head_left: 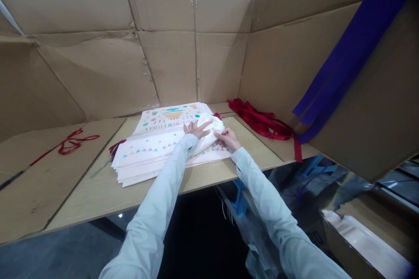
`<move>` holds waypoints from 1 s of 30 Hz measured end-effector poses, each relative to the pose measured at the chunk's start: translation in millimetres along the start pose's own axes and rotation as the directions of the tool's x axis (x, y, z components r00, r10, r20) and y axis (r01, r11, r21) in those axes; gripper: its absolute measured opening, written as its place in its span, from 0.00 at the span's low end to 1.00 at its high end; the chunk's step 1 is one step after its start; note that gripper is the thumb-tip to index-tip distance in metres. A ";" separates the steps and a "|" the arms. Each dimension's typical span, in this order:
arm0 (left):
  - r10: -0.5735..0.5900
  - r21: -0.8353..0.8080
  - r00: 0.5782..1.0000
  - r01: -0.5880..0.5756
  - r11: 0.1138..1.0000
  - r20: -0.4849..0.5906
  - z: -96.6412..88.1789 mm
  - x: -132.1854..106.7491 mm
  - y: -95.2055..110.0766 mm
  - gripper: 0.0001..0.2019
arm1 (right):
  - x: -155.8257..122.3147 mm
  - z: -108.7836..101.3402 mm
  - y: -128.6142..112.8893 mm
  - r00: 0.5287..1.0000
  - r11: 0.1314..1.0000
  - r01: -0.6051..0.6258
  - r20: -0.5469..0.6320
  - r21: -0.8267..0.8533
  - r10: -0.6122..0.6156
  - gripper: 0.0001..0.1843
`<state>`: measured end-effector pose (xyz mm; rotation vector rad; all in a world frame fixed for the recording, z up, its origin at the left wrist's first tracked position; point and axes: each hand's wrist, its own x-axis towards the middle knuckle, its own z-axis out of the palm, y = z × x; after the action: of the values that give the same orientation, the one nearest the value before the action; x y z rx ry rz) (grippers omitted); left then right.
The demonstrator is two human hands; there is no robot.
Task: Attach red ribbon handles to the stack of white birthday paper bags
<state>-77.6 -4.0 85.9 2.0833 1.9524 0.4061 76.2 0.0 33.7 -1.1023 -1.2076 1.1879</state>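
Note:
A stack of white printed sheets or flat bags [157, 139] lies on the table, with colourful party shapes and upside-down birthday lettering. On its right side rests a bunched, folded white piece [207, 140]; its exact kind is unclear. My left hand [198, 130] lies over this piece with fingers spread. At its right edge, my right hand [229, 139] has thumb and fingers pinched on the white piece. A bit of dark red ribbon [217, 116] shows just behind it. Another dark red ribbon end [117, 146] sticks out at the stack's left side.
Cardboard walls [170, 61] enclose the back and right of the table [203, 178]. Red ribbons [262, 118] lie in the right corner, and purple strips [347, 61] hang there. A thin red cord [70, 143] lies at left. A box with white contents [369, 237] stands lower right.

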 end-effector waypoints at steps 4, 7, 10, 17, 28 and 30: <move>-0.020 -0.021 1.000 0.020 1.000 -0.003 -0.3 -1.8 1.6 0.26 | 1.1 -4.1 1.7 0.941 0.923 0.333 0.006 -0.194 -0.338 0.23; -0.014 -0.042 1.000 0.014 0.999 -0.015 1.8 -1.6 0.8 0.26 | 2.3 -6.1 0.1 0.874 0.806 0.458 0.025 -0.374 -0.485 0.16; -0.005 -0.053 1.000 0.004 0.999 -0.025 4.0 -0.6 -1.3 0.26 | 2.6 -7.2 -1.5 0.858 0.776 0.478 0.027 -0.412 -0.514 0.13; -0.006 -0.031 1.000 0.006 1.000 -0.018 3.7 1.0 -1.5 0.26 | -2.0 -12.8 -0.6 0.828 0.742 0.558 0.185 -0.372 -0.529 0.13; 0.001 -0.021 1.000 -0.001 1.000 -0.031 2.0 -1.6 -1.2 0.25 | -6.1 -15.3 -0.8 0.786 0.674 0.611 0.217 -0.415 -0.579 0.11; 0.014 -0.026 0.998 -0.016 1.000 -0.066 3.6 -5.0 -1.6 0.24 | -7.4 -18.8 -0.3 0.790 0.686 0.608 0.219 -0.398 -0.573 0.10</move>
<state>-78.0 -8.9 81.8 2.0949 1.9573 0.5071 95.1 -7.2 32.3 -0.8729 -1.7930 0.4474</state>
